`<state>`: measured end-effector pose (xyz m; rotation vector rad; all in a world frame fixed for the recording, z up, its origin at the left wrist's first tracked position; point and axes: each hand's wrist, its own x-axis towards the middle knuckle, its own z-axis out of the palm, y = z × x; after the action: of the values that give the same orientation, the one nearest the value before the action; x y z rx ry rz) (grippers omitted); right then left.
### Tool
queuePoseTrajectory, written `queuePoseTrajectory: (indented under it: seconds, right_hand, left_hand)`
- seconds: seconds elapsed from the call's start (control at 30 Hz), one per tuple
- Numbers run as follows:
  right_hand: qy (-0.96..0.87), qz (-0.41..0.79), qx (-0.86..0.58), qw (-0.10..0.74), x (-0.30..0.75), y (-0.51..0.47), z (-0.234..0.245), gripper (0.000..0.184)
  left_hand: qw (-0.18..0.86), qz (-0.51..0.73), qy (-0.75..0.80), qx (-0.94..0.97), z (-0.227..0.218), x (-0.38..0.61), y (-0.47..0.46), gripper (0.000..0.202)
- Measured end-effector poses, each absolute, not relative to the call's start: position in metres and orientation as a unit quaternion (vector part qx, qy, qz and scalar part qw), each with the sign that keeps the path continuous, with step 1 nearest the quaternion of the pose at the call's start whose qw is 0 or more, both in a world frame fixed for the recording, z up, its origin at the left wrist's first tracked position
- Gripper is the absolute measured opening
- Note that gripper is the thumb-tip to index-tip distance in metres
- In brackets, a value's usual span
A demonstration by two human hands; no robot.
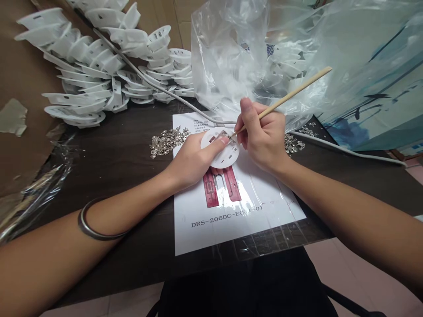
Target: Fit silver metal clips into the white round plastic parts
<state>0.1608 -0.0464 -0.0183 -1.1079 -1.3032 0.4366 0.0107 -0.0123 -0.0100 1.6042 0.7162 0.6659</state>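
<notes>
My left hand [194, 156] grips a round white plastic piece [222, 157] with several slots, its thumb pressed on the upper face. Close to that thumb tip, a small metal part seems to sit on the disc, though it is too small to make out well. In my right hand [262, 132] is a thin wooden stick [297, 92], held like a pen. The stick's lower tip meets the disc's upper right area beside my left thumb. Beneath both hands lies a printed white sheet [188, 237] with a red picture on it.
Small metal clips lie in a left pile [165, 143] and a right pile [293, 144]. Stacked white plastic pieces [82, 79] fill the back left. A clear plastic bag [228, 57] stands behind the hands. A grey cable [350, 152] crosses the dark table [142, 259].
</notes>
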Motion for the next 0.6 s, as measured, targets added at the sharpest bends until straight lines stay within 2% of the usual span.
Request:
queuePoseTrajectory:
  seconds: [0.37,0.6]
  right_hand:
    - [-0.611,0.15,-0.466,0.622,0.1637,-0.0461,-0.019,0.049]
    - [-0.665,0.038,-0.449,0.595,0.1675,-0.0411,-0.0211,0.045]
  left_hand:
    - [0.593,0.275,0.314,0.689,-0.0077,0.0113,-0.0135,0.026]
    - [0.573,0.28,0.32,0.7,-0.0081,0.0112,-0.0116,0.023]
